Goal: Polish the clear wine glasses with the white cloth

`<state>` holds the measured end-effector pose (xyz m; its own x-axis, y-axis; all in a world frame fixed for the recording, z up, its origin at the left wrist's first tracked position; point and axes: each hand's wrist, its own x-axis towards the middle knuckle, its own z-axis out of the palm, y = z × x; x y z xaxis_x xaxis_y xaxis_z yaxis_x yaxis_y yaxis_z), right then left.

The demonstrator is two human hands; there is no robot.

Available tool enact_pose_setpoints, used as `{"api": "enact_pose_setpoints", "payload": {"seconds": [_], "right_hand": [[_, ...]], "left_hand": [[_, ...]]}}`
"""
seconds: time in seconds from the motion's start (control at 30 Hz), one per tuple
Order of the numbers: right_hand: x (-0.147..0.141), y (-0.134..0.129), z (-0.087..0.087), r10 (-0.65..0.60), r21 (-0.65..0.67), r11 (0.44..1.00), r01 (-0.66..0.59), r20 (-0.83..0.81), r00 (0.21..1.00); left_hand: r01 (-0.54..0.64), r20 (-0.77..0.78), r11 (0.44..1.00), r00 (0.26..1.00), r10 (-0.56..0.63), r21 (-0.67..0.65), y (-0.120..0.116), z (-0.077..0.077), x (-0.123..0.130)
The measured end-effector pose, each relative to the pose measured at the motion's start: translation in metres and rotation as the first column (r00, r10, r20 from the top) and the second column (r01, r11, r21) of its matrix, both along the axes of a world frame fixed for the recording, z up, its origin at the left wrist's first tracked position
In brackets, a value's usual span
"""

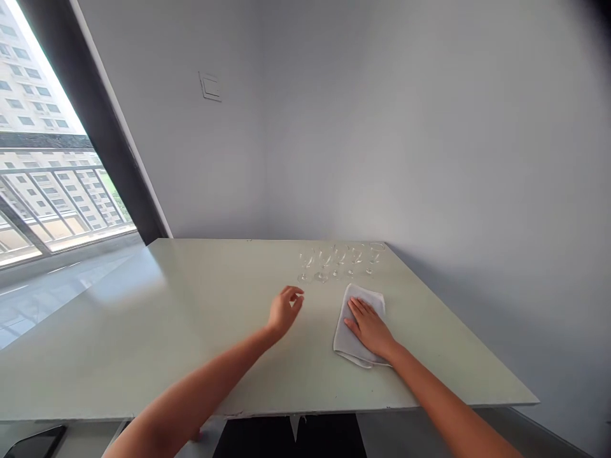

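Observation:
My right hand (pixel 370 327) lies flat on a folded white cloth (pixel 351 343) on the table, fingers stretched out over its upper part. Above the tabletop, left of the cloth, my left hand (pixel 285 310) has loosely curved fingers with a gap between thumb and fingertips and nothing in them. Several clear stemmed glasses stand upright in a row behind both hands. The leftmost glass (pixel 306 259) is nearest to my left hand but apart from it; the rightmost glass (pixel 375 256) stands beyond the cloth.
The pale table (pixel 191 318) reaches a grey wall (pixel 429 159) at the back and right. A wall switch (pixel 210 87) is at the back left. On the left is a window with a railing (pixel 57 184). A dark flat object (pixel 35 443) lies below the table's front left edge.

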<state>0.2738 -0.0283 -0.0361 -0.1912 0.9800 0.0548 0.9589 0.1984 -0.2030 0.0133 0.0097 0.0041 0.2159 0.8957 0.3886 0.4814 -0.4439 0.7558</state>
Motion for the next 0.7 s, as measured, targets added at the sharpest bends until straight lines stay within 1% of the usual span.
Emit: {"api": "enact_pose_setpoints", "payload": {"seconds": [0.03, 0.07, 0.13, 0.2, 0.27, 0.37, 0.43, 0.47, 0.57, 0.63, 0.7], "right_hand": [[-0.013, 0.004, 0.000, 0.033, -0.011, 0.999, -0.033, 0.004, 0.999], [-0.029, 0.008, 0.001, 0.087, -0.023, 0.996, -0.087, 0.002, 0.996], [-0.070, 0.013, 0.004, 0.233, -0.041, 0.971, -0.234, -0.020, 0.972], [-0.115, 0.013, 0.009, 0.383, -0.020, 0.923, -0.385, -0.047, 0.922], [-0.156, 0.010, 0.016, 0.505, 0.031, 0.863, -0.504, -0.069, 0.860], [-0.200, 0.002, 0.025, 0.610, 0.147, 0.791, -0.594, -0.114, 0.784], [-0.216, -0.001, 0.028, 0.645, 0.198, 0.763, -0.616, -0.156, 0.748], [-0.219, -0.002, 0.028, 0.652, 0.205, 0.757, -0.620, -0.174, 0.738], [-0.221, -0.003, 0.029, 0.647, 0.190, 0.762, -0.619, -0.208, 0.733], [-0.219, -0.003, 0.030, 0.647, 0.181, 0.763, -0.621, -0.229, 0.728], [-0.217, -0.003, 0.031, 0.642, 0.170, 0.766, -0.620, -0.239, 0.728]], "left_hand": [[-0.079, 0.022, 0.993, 0.996, 0.081, -0.091, 0.015, 0.004, -0.005], [-0.132, 0.031, 0.977, 0.990, 0.139, -0.169, 0.028, 0.007, -0.009], [-0.175, 0.037, 0.949, 0.981, 0.191, -0.263, 0.052, 0.013, -0.012], [-0.177, 0.044, 0.940, 0.979, 0.198, -0.293, 0.071, 0.016, -0.006], [-0.161, 0.052, 0.932, 0.981, 0.187, -0.325, 0.087, 0.014, 0.005], [-0.111, 0.077, 0.898, 0.984, 0.158, -0.425, 0.106, 0.005, 0.026], [-0.062, 0.108, 0.868, 0.985, 0.132, -0.492, 0.114, -0.004, 0.039], [-0.036, 0.128, 0.855, 0.985, 0.119, -0.518, 0.116, -0.009, 0.044], [0.017, 0.193, 0.834, 0.975, 0.108, -0.551, 0.120, -0.020, 0.052], [0.018, 0.226, 0.833, 0.966, 0.129, -0.553, 0.123, -0.025, 0.047], [-0.010, 0.244, 0.835, 0.954, 0.172, -0.550, 0.130, -0.027, 0.032]]}}
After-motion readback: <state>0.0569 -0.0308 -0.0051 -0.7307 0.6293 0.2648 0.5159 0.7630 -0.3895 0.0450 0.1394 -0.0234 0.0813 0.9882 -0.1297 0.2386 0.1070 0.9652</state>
